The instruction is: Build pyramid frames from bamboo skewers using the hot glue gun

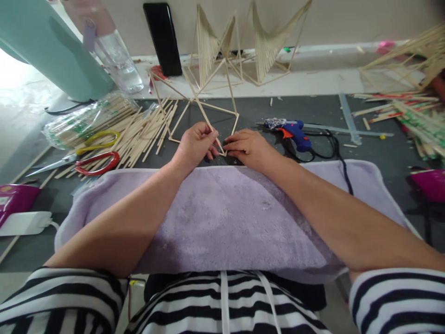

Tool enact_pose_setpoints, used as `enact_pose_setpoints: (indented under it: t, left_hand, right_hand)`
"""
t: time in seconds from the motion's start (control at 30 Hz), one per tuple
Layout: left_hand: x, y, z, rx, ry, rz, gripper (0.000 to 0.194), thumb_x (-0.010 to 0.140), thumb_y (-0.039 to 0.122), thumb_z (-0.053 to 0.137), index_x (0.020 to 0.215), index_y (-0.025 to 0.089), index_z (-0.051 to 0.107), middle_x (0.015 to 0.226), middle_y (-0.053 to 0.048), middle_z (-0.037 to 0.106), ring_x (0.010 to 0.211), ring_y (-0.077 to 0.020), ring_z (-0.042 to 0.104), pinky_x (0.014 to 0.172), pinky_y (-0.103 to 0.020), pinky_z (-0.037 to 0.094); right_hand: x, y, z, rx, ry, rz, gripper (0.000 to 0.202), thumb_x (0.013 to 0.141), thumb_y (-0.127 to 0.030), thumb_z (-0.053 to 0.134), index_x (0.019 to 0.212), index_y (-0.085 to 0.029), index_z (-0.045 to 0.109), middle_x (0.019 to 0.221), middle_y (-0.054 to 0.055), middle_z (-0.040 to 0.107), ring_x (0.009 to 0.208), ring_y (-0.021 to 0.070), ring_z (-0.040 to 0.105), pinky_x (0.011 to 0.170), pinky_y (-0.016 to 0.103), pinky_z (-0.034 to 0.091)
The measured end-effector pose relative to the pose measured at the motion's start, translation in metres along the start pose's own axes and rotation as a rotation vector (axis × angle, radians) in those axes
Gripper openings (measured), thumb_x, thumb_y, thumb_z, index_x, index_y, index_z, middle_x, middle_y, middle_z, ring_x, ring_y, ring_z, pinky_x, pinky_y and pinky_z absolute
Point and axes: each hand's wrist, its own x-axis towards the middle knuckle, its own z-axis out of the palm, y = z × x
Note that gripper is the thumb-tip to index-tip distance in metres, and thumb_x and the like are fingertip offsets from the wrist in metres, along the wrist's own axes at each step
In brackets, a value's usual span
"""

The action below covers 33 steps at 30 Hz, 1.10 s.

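An open frame of thin wooden sticks [212,108] stands on the dark table in front of me, its near corner between my hands. My left hand [195,144] is closed, pinching a slanted stick of the frame just above that corner. From the other side, my right hand [251,146] has its fingers pressed together at the same corner. Its grip there is partly hidden. To the right lies a blue hot glue gun [295,133] with an orange trigger, its nozzle pointing left.
Loose sticks [148,132] and scissors [88,155] lie at left. Behind stand a teal container [59,51], a bottle [116,55], a phone [162,39] and stick models [266,51]. A purple towel [222,218] covers the front edge. More sticks [413,116] are at right.
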Motion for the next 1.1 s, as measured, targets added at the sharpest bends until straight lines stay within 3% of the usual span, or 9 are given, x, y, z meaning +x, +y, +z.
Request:
enact_pose_setpoints:
  t: [0.2,1.1]
  left_hand:
    - [0.0009,-0.0006,0.0003,0.012,-0.01,-0.019,0.01,0.088,0.015,0.054,0.08,0.017,0.05,0.062,0.005,0.059,0.043,-0.0057,0.058,0.036,-0.015,0.04]
    - [-0.0007,-0.0014,-0.0022,-0.002,-0.003,-0.019,0.01,0.088,0.017,0.057,0.079,0.017,0.051,0.061,0.004,0.061,0.043,-0.0055,0.059,0.037,-0.014,0.04]
  right_hand:
    - [0.0041,-0.0012,0.0001,0.023,0.01,-0.033,0.019,0.086,-0.024,0.061,0.096,-0.027,0.078,0.108,0.005,0.074,0.1,0.0216,0.064,0.094,0.041,0.043]
    - [0.0013,-0.0016,0.0032,-0.006,0.007,-0.027,0.018,0.089,-0.031,0.06,0.097,-0.028,0.077,0.107,0.002,0.074,0.099,0.0205,0.06,0.088,0.039,0.041]
